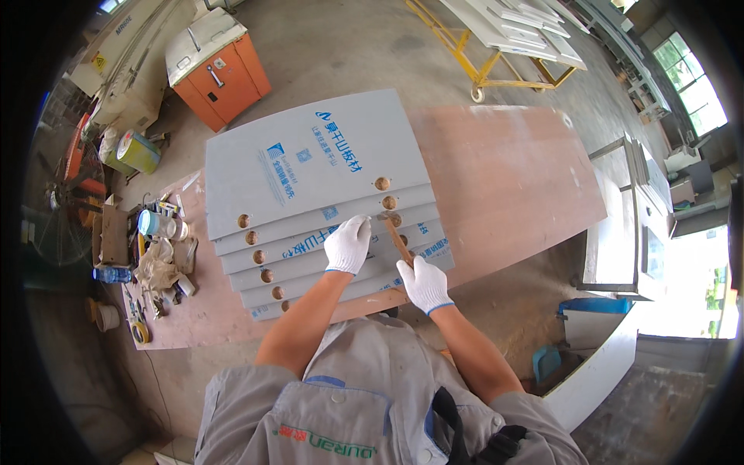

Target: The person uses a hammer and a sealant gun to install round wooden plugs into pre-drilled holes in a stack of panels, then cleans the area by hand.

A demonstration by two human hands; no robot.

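Note:
A stack of grey panels (pixel 263 182) with blue printing lies in front of me, each panel stepped back from the one below. Round holes (pixel 389 203) with bare wood-brown bottoms run along their near edges, at left and right. In my white-gloved right hand (pixel 425 287) is a hammer (pixel 400 241), gripped by its wooden handle, its head just over a panel near a right-hand hole. My left hand (pixel 348 246), also gloved, is closed over the panels, left of the hammer head. Its fingertips are pressed together; whatever they hold is too small to make out.
The stack rests on a large reddish-brown board (pixel 504 174). At its left end lie tubs (pixel 157 225), crumpled plastic (pixel 159 263), tape (pixel 139 332) and a cardboard box (pixel 111 236). Beyond stand an orange cabinet (pixel 229 81) and a yellow trolley (pixel 482 74) carrying white panels.

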